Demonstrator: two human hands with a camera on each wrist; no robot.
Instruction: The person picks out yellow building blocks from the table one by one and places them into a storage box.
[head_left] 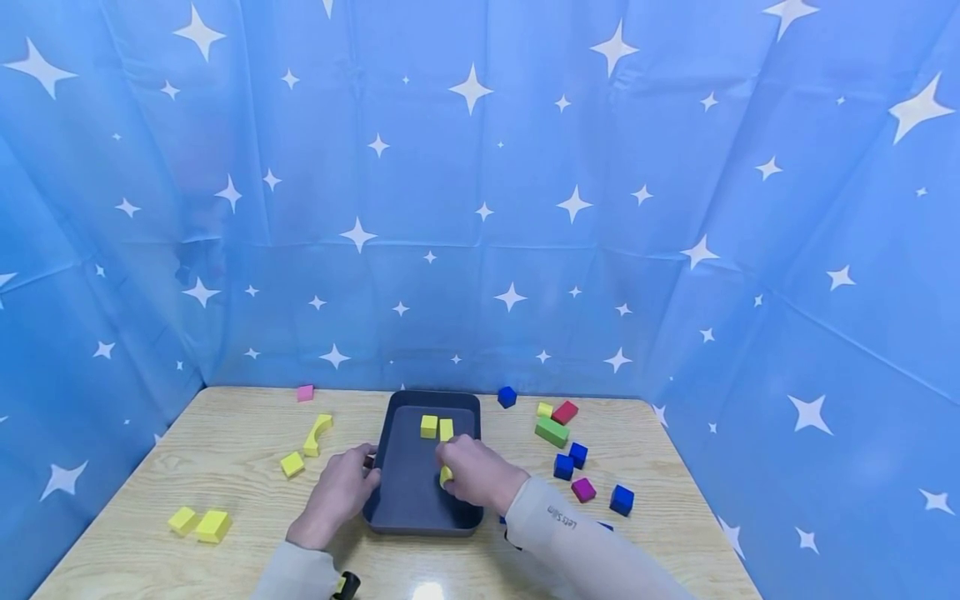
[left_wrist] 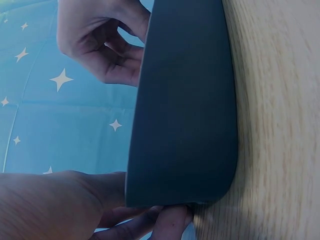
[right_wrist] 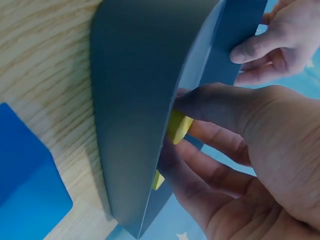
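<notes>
A dark grey tray (head_left: 411, 496) lies on the table. My left hand (head_left: 339, 493) grips its left rim; in the right wrist view the left thumb (right_wrist: 250, 50) lies over the inner side of that wall. My right hand (head_left: 476, 473) reaches inside, near the right wall, and pinches a yellow block with a rounded side (right_wrist: 179, 126) between thumb and fingers. The fingers partly hide its shape. Just beyond that hand, a yellow cube (head_left: 428, 427) and a yellow oblong block (head_left: 446, 429) sit in the tray.
Left of the tray lie a yellow arch (head_left: 317, 435), several yellow blocks (head_left: 213, 527) and a pink block (head_left: 305, 392). To the right are several blue cubes (head_left: 621, 500), a green block (head_left: 552, 432), a red block (head_left: 565, 412) and a magenta block (head_left: 583, 490). A starry blue curtain (head_left: 480, 167) surrounds the table.
</notes>
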